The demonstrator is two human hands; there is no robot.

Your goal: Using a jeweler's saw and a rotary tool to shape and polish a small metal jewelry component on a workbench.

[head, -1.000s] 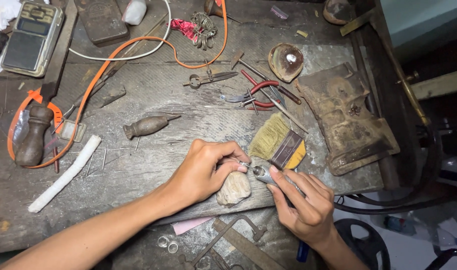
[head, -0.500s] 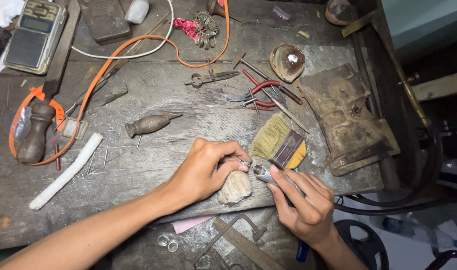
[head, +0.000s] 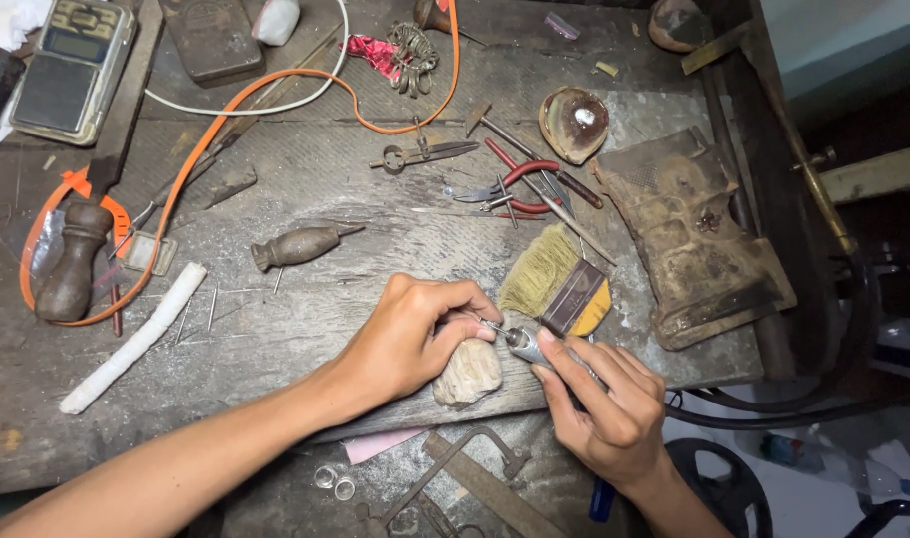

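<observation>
Steel bit of the rotary tool (head: 520, 342), pinched pen-style in the right hand (head: 604, 413), meets a tiny piece pinched in the left hand (head: 415, 334) over the pale block (head: 467, 374) at the counter (head: 305, 169) edge. Looks mid-grind to me, piece too small to judge how much is left.

Whatever the left hand (head: 415, 334) pinches is hidden behind its fingers, the right hand (head: 604, 408) covers the rotary tool's (head: 522, 342) body, and the far-left scale (head: 71, 65) is cut off.
</observation>
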